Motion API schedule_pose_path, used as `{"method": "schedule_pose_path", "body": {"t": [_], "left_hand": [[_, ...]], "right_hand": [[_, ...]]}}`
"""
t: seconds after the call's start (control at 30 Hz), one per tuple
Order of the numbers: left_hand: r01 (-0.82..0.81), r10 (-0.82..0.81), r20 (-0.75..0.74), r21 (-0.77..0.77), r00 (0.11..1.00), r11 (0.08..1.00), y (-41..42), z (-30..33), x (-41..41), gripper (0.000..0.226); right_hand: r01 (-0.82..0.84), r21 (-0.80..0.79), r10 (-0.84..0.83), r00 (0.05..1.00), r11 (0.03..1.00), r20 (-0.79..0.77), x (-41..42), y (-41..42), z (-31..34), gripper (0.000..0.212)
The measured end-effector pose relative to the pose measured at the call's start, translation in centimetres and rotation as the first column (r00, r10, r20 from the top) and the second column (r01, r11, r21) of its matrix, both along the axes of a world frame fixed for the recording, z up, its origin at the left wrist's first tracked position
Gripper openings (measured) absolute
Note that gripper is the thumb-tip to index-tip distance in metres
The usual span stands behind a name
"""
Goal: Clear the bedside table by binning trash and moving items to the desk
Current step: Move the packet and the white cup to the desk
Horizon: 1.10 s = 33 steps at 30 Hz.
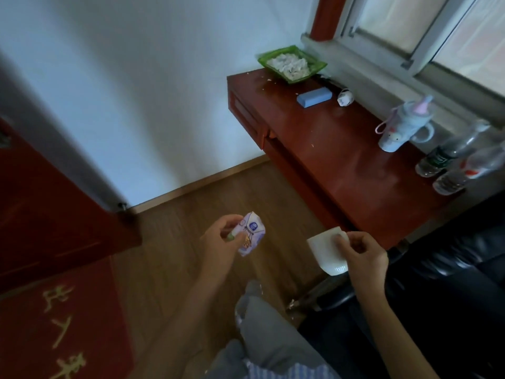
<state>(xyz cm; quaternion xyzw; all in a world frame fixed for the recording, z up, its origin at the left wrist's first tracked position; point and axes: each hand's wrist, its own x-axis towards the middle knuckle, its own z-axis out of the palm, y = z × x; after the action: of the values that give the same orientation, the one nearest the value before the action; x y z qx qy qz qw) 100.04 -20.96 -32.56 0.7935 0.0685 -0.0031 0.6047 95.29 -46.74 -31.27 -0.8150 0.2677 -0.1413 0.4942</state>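
Observation:
My left hand [221, 236] grips a small purple-and-white packet [251, 232] over the wooden floor; something small and green shows between its fingers. My right hand [363, 251] holds a white cup [326, 251] by its rim, just off the near corner of the reddish-brown desk [341, 165]. On the desk stand a green tray of white scraps [292, 63], a blue block [314, 97], a small white object [345, 97], a pale blue child's bottle with a pink spout [403, 125] and two clear plastic bottles [448, 157].
A window with a grey sill [410, 69] runs behind the desk. A dark red door [41, 203] stands at the left, with a red mat bearing gold characters [60, 324] below it. A black leather seat [451, 269] sits at the right. My grey trouser leg [262, 318] is in front.

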Motion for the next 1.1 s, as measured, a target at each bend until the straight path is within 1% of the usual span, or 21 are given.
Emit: {"method": "schedule_pose_path", "body": {"t": [0.17, 0.33, 0.53, 0.63, 0.7, 0.8, 0.93, 1.1], "left_hand": [[0.069, -0.069, -0.025, -0.026, 0.997, 0.997, -0.6, -0.5, 6.8, 0.031], [0.141, -0.141, -0.033, 0.007, 0.989, 0.99, -2.7, -0.1, 16.1, 0.025], [0.203, -0.205, 0.027, 0.063, 0.978, 0.977, -5.5, 1.1, 27.0, 0.025], [0.222, -0.223, 0.033, 0.033, 0.974, 0.975, -6.5, 1.4, 31.3, 0.029], [0.246, -0.247, 0.016, 0.023, 0.969, 0.969, -7.3, 0.9, 33.4, 0.031], [0.296, -0.296, -0.012, 0.032, 0.955, 0.955, -8.4, 0.2, 36.5, 0.027], [0.342, -0.341, -0.045, 0.017, 0.939, 0.94, -9.8, -0.9, 40.5, 0.027], [0.472, -0.47, -0.103, -0.004, 0.876, 0.881, -11.7, -2.0, 47.2, 0.024]], "right_hand": [[0.023, -0.018, -0.024, 0.999, 1.0, -0.031, 6.5, 0.1, 0.0, 0.008], [0.041, -0.039, -0.043, 0.998, 0.998, -0.036, 14.3, -1.5, -0.1, 0.008], [0.057, -0.034, -0.056, 0.998, 0.998, 0.034, 23.2, -3.6, 0.7, 0.007], [0.055, -0.037, -0.053, 0.997, 0.998, 0.047, 27.1, -4.4, 1.0, 0.008], [0.057, -0.018, -0.056, 0.997, 0.998, 0.047, 29.1, -4.8, 1.2, 0.008], [0.07, -0.01, -0.069, 0.996, 0.998, 0.058, 32.0, -5.0, 1.1, 0.008], [0.111, -0.005, -0.11, 0.993, 0.994, 0.029, 35.4, -5.1, 0.5, 0.009], [0.202, -0.022, -0.202, 0.979, 0.979, 0.024, 39.2, -5.0, 0.0, 0.01]]}}
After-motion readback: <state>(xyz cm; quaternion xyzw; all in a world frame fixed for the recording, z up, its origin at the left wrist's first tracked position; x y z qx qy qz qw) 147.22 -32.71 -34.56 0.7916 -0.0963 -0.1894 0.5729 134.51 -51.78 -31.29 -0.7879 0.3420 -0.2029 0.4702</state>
